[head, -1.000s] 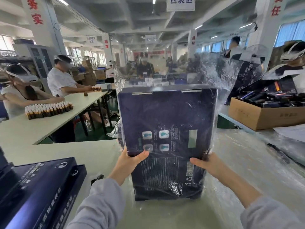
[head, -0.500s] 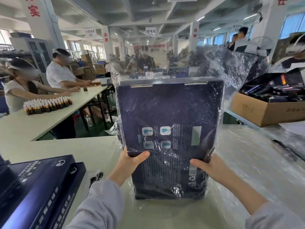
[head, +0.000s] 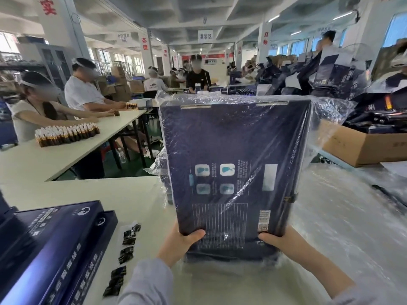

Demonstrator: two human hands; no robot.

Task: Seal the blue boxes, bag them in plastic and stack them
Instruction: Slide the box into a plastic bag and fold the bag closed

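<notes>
A large dark blue box [head: 233, 155] stands upright in front of me inside a clear plastic bag [head: 330, 111], whose loose open end hangs over the box's top right corner. My left hand [head: 178, 244] grips the box's lower left corner, thumb on the front face. My right hand [head: 284, 242] grips the lower right corner the same way. The box's bottom edge is close to the white table [head: 92, 190]; whether it touches is hidden. Two more blue boxes [head: 50, 245] lie flat at my left.
Small black stickers [head: 125, 254] are scattered beside the flat boxes. Plastic sheeting [head: 343, 227] covers the table on the right. A cardboard carton [head: 361, 146] of dark items sits at the far right. People work at another table [head: 66, 150] holding several brown bottles [head: 66, 134].
The plastic bag's upper end has dropped from standing above the box to hanging over its top right corner. Both hands keep their hold on the lower corners.
</notes>
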